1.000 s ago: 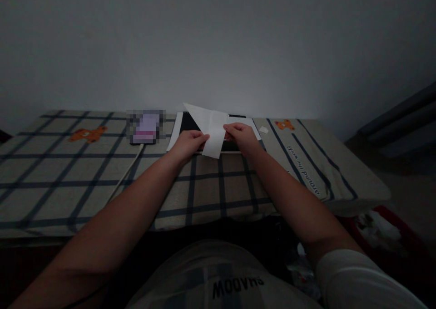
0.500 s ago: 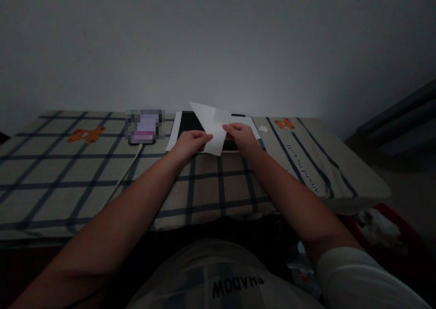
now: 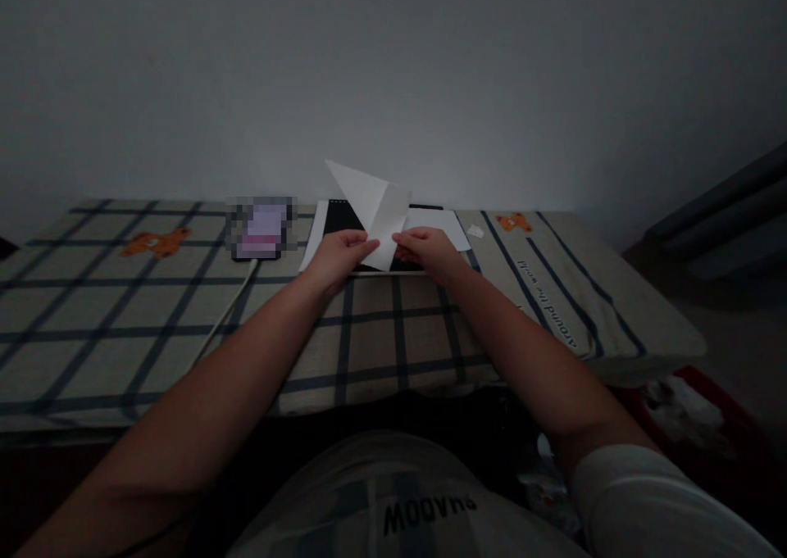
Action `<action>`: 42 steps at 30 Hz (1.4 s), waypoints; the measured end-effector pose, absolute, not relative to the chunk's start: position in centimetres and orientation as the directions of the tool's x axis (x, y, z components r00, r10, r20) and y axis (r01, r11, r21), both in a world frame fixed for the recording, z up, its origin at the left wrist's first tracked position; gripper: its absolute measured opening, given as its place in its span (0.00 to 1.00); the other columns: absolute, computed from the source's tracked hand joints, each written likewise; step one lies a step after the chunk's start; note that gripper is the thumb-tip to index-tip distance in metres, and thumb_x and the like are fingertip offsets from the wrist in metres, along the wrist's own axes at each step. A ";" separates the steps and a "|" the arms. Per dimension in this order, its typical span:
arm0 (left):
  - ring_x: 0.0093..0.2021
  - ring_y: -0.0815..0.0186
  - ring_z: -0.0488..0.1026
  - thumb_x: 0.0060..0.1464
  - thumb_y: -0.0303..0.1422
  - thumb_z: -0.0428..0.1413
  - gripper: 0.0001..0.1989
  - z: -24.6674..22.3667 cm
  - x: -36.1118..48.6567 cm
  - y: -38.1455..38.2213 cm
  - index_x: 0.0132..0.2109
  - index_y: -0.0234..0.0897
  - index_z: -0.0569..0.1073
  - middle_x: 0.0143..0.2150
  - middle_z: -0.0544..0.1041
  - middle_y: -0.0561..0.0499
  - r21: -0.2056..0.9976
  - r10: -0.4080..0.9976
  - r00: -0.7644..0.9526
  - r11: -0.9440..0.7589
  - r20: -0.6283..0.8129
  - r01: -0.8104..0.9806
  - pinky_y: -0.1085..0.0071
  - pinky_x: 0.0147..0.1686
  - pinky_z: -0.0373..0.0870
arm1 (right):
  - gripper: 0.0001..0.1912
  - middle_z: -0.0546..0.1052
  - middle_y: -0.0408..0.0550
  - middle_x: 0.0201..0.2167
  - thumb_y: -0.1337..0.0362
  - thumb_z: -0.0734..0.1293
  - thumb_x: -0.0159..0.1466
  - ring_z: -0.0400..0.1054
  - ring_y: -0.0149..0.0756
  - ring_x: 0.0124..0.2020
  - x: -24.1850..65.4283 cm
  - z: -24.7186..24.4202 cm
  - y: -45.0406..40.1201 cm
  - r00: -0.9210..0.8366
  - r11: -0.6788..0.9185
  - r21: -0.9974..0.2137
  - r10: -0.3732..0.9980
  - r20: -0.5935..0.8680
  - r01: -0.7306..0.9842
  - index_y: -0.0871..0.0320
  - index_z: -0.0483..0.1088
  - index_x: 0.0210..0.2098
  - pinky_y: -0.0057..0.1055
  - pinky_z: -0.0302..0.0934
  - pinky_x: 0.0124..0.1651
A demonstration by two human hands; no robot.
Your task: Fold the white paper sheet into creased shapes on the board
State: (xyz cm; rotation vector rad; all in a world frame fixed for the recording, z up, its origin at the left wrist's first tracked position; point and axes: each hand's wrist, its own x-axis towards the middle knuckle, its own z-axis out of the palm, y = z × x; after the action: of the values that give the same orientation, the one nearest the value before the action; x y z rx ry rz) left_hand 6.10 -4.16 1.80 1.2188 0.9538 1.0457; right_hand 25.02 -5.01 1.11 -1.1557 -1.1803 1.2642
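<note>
A creased white sheet of paper is held up between my hands, its pointed corner rising to the upper left. My left hand pinches its lower left edge between thumb and fingers. On the other side, my right hand is closed on the lower right edge. Beneath the hands lies a flat black pad with a white border. Another white paper rests on it at the right, partly behind my right hand.
The checked cloth covers the surface. At the left lies a phone, its picture pixelated, with a cable running toward the front. A small white scrap sits right of the pad. A grey wall stands behind.
The held paper has shifted slightly left and up, and its crease shows more clearly. My right hand has moved a little left, nearer my left hand. More of the white paper at right is visible.
</note>
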 end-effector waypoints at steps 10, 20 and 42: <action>0.34 0.68 0.77 0.40 0.33 0.73 0.14 1.7 6.4 -4.3 0.35 0.33 0.83 0.37 0.84 0.45 0.979 0.940 0.323 0.157 -0.109 -0.126 0.76 0.32 0.73 | 0.13 0.77 0.43 0.23 0.56 0.77 0.57 0.70 0.29 0.27 24.8 1.0 -4.9 0.034 0.067 -0.996 0.997 0.065 -0.060 0.58 0.75 0.26 0.28 0.66 0.34; 0.32 0.68 0.77 0.41 0.34 0.72 0.13 2.0 6.4 -4.4 0.35 0.33 0.82 0.35 0.83 0.46 0.992 0.960 0.274 0.078 -0.049 -0.096 0.74 0.34 0.74 | 0.14 0.79 0.45 0.25 0.55 0.79 0.53 0.71 0.30 0.27 25.1 0.6 -4.9 -0.137 0.011 -0.998 0.990 0.019 -0.057 0.58 0.77 0.26 0.29 0.68 0.36; 0.25 0.69 0.72 0.39 0.36 0.72 0.13 1.9 6.1 -4.0 0.28 0.35 0.76 0.27 0.78 0.51 0.990 0.983 0.181 0.066 -0.044 -0.122 0.72 0.28 0.68 | 0.20 0.78 0.45 0.26 0.46 0.77 0.53 0.71 0.32 0.28 25.0 0.6 -4.8 -0.088 0.100 -0.994 0.991 0.103 -0.039 0.56 0.76 0.27 0.31 0.69 0.36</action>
State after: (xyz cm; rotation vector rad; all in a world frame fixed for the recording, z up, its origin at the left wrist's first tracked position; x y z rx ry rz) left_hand 6.09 -3.97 1.94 1.1547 1.0115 1.0963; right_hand 25.04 -4.84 0.58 -1.0644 -1.2953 1.2140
